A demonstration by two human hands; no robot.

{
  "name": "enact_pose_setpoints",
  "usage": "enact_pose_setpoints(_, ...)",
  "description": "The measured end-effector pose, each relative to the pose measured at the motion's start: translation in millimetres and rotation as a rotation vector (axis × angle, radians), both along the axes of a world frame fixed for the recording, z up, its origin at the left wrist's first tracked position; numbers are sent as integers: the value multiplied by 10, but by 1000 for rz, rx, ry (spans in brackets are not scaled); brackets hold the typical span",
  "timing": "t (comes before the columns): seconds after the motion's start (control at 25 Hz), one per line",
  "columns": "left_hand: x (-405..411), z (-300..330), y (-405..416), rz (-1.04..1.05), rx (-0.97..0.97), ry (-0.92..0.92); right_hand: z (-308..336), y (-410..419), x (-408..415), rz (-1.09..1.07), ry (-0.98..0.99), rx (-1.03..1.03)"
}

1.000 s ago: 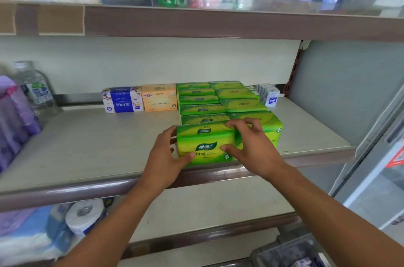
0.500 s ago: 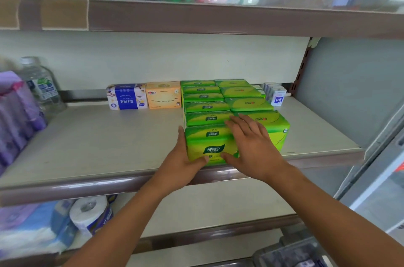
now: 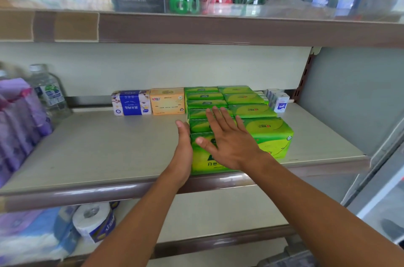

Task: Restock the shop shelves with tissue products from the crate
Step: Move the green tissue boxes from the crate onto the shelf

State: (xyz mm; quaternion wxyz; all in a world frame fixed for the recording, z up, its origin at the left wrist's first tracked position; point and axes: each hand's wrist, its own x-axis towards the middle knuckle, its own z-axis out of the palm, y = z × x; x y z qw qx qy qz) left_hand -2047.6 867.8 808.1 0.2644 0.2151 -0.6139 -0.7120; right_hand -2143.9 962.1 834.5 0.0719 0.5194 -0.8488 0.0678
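Note:
Several green tissue packs stand in two rows on the middle shelf (image 3: 109,153). The front green pack (image 3: 209,163) sits at the shelf's front edge. My left hand (image 3: 183,146) lies flat against the left side of that row, fingers straight. My right hand (image 3: 227,137) rests flat on top of the front packs with fingers spread. A wider green pack (image 3: 273,137) lies to the right of it. Only a grey corner of the crate (image 3: 290,258) shows at the bottom right.
A blue-and-white tissue pack (image 3: 131,103) and an orange tissue pack (image 3: 167,100) stand at the back, small white packs (image 3: 278,100) at the back right. A water bottle (image 3: 49,89) and purple packs (image 3: 17,122) fill the left. Toilet rolls (image 3: 94,221) lie on the lower shelf.
Both hands have let go of the front green pack and flattened out. The right hand slid up onto the pack tops; the left moved along the row's left side.

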Motion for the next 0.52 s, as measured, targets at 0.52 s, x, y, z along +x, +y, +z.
enact_pose_setpoints(0.52,-43,14,52,29,22,21,-12,-61,-43,-38,-42,96)
